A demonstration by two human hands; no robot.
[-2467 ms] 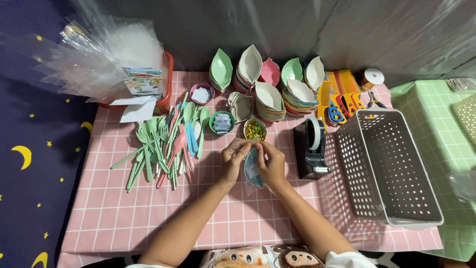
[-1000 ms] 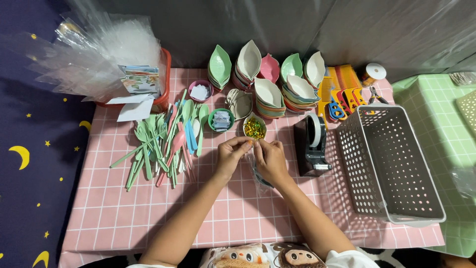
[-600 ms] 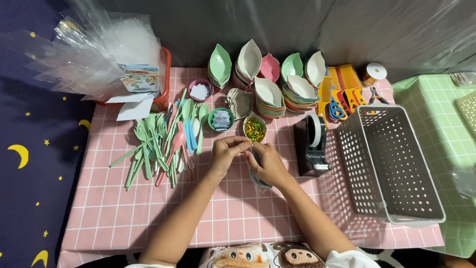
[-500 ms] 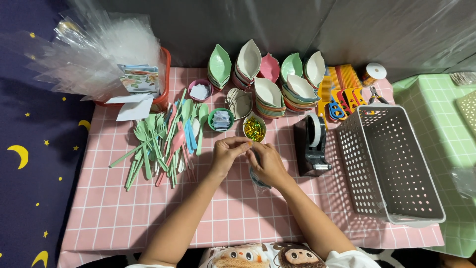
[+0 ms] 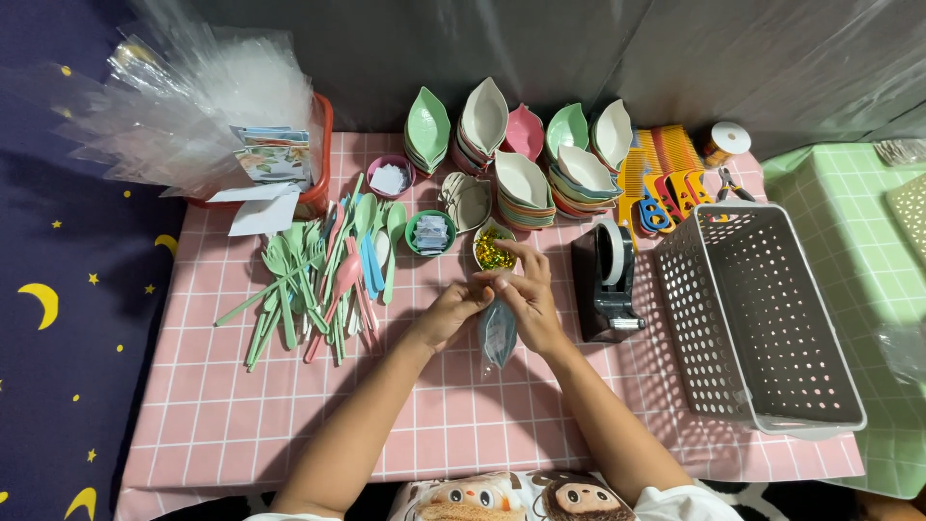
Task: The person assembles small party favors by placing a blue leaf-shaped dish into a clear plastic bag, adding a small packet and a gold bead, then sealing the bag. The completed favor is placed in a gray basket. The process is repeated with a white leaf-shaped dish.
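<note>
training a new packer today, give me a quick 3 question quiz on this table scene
1. True or false: both hands, left and right, are on the clear bag.
2. Which thing sits between the hands and the white basket? A) tape dispenser B) spoon pile C) pink bowl
3. Fill in: the small bowl just beyond the fingers holds yellow and green ____.

Key
1. True: they pinch the bag's top between them.
2. A: the black tape dispenser stands just left of the basket.
3. Glittery bits; what kind exactly is too small to tell.
</note>
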